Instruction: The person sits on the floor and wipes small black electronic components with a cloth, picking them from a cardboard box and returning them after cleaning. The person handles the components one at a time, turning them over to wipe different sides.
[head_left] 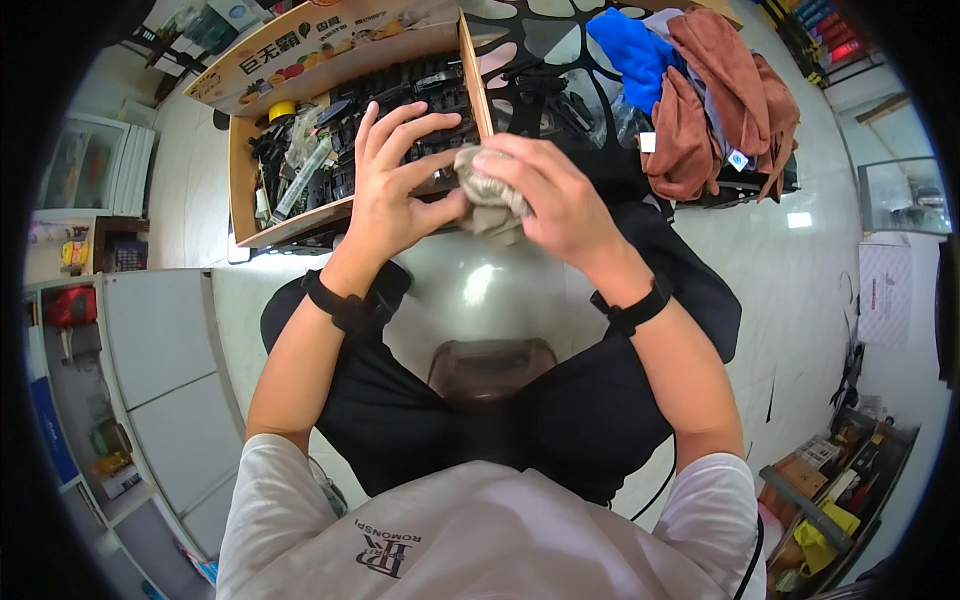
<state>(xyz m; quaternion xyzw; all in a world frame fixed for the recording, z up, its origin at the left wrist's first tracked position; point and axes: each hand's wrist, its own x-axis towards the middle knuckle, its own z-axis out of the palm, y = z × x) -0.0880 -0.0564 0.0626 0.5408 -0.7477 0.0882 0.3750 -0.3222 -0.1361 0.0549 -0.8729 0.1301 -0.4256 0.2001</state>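
Note:
A crumpled beige-grey cloth is bunched in my right hand, whose fingers curl over its top and right side. My left hand meets the cloth's left edge with thumb and index finger in a pinch; the other fingers spread upward. Whatever lies between that thumb and index finger is hidden by the cloth. Both hands are above the near right corner of a wooden box. Inside it lie many small black parts, a clear plastic bag and a yellow round piece.
Right of the box, a black table with cut-out shapes carries more black parts. Brown cloths and a blue cloth are heaped at its right end. A cabinet stands left, a cluttered bin lower right.

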